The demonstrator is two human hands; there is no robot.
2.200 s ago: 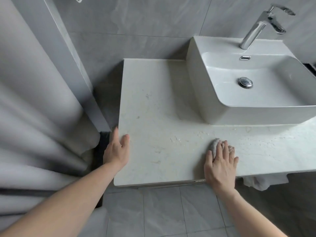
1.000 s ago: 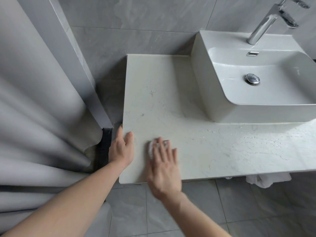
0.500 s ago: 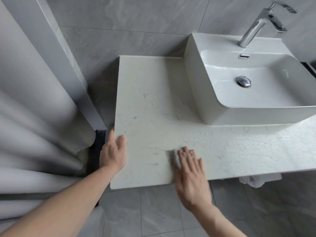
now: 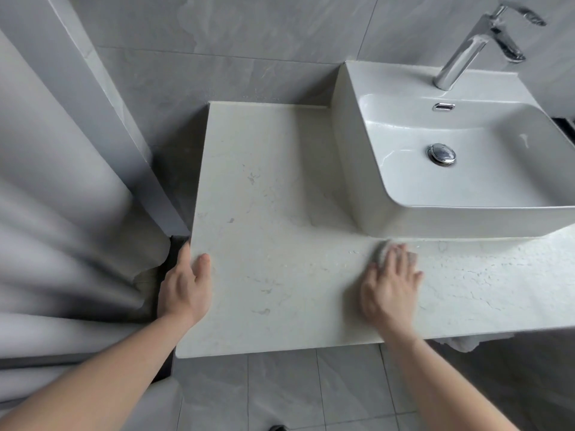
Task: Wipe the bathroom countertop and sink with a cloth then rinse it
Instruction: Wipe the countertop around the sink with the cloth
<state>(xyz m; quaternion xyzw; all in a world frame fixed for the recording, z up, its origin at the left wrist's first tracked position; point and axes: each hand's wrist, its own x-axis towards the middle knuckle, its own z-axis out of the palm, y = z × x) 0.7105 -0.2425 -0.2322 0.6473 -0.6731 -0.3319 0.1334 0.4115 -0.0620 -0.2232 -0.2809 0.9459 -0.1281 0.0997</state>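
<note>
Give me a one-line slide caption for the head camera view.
Right hand presses a cloth flat on the countertop before the sink; left hand rests on its left edge.

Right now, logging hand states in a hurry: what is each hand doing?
Left hand: open, resting on the countertop edge.
Right hand: open, flat fingers pressing the cloth.

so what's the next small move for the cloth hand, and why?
Probably keep sliding the right hand and cloth rightward along the countertop front strip. The fingers lie flat on the cloth just before the sink base, and wet streaks show to its right. The left hand braces the left edge.
</note>
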